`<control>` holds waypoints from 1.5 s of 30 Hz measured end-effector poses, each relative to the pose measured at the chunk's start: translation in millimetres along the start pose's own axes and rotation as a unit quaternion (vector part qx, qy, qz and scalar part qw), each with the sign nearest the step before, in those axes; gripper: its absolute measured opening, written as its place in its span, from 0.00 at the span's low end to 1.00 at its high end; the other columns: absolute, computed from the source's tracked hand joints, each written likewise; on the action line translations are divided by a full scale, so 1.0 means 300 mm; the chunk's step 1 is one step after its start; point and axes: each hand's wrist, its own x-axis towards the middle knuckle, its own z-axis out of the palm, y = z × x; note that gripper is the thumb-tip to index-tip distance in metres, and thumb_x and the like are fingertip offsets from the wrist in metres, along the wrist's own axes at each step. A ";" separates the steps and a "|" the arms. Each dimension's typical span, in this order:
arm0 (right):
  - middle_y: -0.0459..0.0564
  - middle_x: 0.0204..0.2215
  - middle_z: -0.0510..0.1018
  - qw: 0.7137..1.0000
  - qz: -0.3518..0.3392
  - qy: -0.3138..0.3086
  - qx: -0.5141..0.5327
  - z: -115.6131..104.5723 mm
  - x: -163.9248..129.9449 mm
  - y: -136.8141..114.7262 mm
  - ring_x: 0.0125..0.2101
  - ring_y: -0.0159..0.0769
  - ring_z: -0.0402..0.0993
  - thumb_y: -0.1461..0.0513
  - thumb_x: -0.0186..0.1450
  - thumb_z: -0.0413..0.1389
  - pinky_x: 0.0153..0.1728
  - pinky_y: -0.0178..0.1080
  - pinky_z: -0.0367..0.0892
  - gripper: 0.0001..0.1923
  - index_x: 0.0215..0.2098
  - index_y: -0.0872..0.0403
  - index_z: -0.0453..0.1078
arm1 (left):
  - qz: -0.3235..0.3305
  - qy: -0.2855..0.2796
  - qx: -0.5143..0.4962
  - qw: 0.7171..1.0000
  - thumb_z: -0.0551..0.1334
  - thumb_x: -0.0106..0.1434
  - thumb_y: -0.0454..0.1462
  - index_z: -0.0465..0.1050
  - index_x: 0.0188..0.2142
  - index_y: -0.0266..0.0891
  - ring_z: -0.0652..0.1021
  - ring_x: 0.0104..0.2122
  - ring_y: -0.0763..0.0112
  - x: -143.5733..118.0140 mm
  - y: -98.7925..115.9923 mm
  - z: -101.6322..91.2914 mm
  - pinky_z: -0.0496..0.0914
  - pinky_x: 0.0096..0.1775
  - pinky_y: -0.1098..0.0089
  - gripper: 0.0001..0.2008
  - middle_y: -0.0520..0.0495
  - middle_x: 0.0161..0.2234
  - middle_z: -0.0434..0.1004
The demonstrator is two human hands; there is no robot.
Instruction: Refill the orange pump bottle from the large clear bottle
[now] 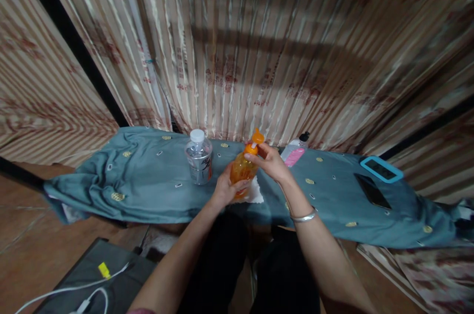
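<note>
Left hand: wrapping around the lower body of the orange bottle, holding it upright just above the desk.
Right hand: fingers pinching at the bottle's neck, beside the orange flip cap, which is standing open.
Bottle: sitting near the desk's middle, over a white tissue.
Handling: thin plastic, likely light and yielding under a squeeze; liquid inside is probably shifting its weight; the smooth wall may be slippery.
Best hold: mid-body for support, neck for steadying the cap.
Neighbours: clear bottle just left; pink bottle lying behind; two phones well apart at right.
</note>
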 end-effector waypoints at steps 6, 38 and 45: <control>0.51 0.48 0.75 0.992 0.021 -0.121 0.000 -0.057 0.040 -0.022 0.46 0.38 0.73 0.53 0.66 0.57 0.48 0.49 0.71 0.18 0.49 0.55 0.69 | 0.000 -0.023 0.020 1.000 0.70 0.51 0.36 0.66 0.53 0.38 0.80 0.46 0.57 0.014 0.040 -0.023 0.72 0.53 0.55 0.30 0.44 0.46 0.80; 0.49 0.41 0.76 0.968 0.063 0.192 -0.146 0.091 -0.064 -0.098 0.42 0.37 0.73 0.48 0.62 0.60 0.48 0.49 0.68 0.22 0.45 0.55 0.69 | 0.031 -0.044 0.055 0.997 0.69 0.54 0.42 0.65 0.56 0.39 0.76 0.53 0.56 0.014 0.020 -0.049 0.69 0.57 0.56 0.31 0.41 0.52 0.75; 0.51 0.46 0.78 0.994 0.022 0.089 -0.066 0.055 -0.065 -0.091 0.48 0.39 0.74 0.50 0.66 0.56 0.52 0.50 0.67 0.20 0.49 0.53 0.70 | 0.020 -0.056 0.066 0.996 0.69 0.55 0.44 0.65 0.56 0.38 0.76 0.53 0.56 0.014 0.036 -0.062 0.68 0.57 0.57 0.31 0.40 0.53 0.75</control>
